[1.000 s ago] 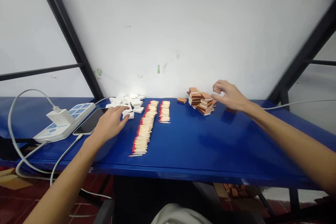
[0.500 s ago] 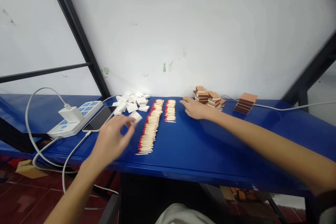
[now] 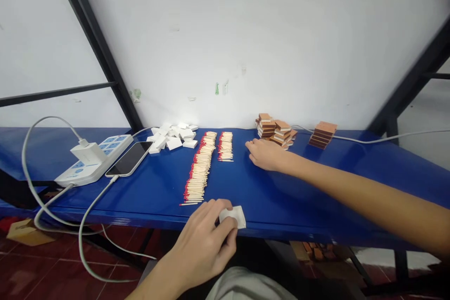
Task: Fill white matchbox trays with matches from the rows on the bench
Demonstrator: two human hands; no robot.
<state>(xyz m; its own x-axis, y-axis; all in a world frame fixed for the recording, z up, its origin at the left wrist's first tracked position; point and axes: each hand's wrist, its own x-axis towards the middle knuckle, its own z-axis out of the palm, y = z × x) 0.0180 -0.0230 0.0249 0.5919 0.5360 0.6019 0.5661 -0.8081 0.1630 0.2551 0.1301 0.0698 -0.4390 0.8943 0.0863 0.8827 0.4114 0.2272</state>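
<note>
My left hand (image 3: 207,239) pinches a small white box (image 3: 236,216) over the table's front edge. Resting near the back of the blue table, my right hand (image 3: 265,153) has its fingers bent together; whether anything is under them is hidden. Red-tipped matches lie in a long row (image 3: 199,168) and a shorter row (image 3: 225,146) between the hands. White boxes (image 3: 172,137) form a loose pile at the back left. Brown-sided boxes (image 3: 277,131) are heaped just behind my right hand, and a neat stack (image 3: 322,134) of them stands farther right.
At the left, a phone (image 3: 130,159) lies beside a white power strip (image 3: 94,161) with a plugged-in charger. White cables (image 3: 81,225) loop over the table's front edge. Black metal posts (image 3: 105,56) frame the wall behind the blue table (image 3: 281,201).
My left hand has moved right and toward me with the white box, from beside the white pile to the table's front edge. My right hand has shifted slightly nearer the front.
</note>
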